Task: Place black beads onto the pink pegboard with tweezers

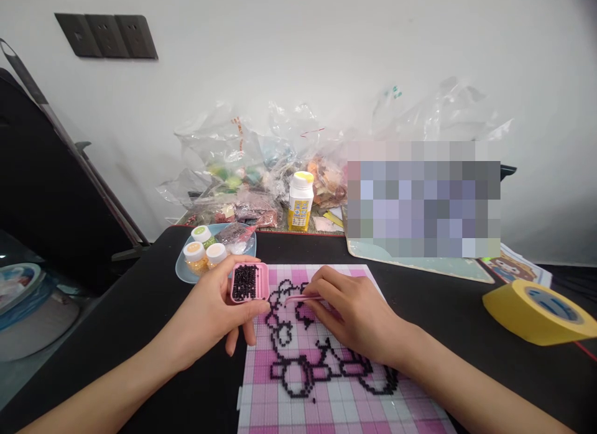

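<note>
Where the black table (205, 353) ends at its far edge, clear plastic bags (209, 142) lie heaped, one bearing orange-red characters, another a small green mark, neither readable. On the table lies a pink-and-white checked pegboard (303, 418), its near edge out of view. A blue tray (183, 275) sits at the table's far left corner; toward the far right corner is a yellow roll of tape (510, 316), the print inside its core illegible. At the far edge stands a white bottle (301, 204), its yellow label too small to read. Three lidded jars (196, 258) stand on the tray.

Above the pegboard's far left corner, the left hand (205, 316) grips a pink box (263, 281), fingers closed around it. The right hand (354, 303) pinches pink tweezers (305, 297) over the board's far half; whether their tips hold anything, I cannot tell. Black beads (245, 281) fill most of the box and trace outlines across the pegboard.
</note>
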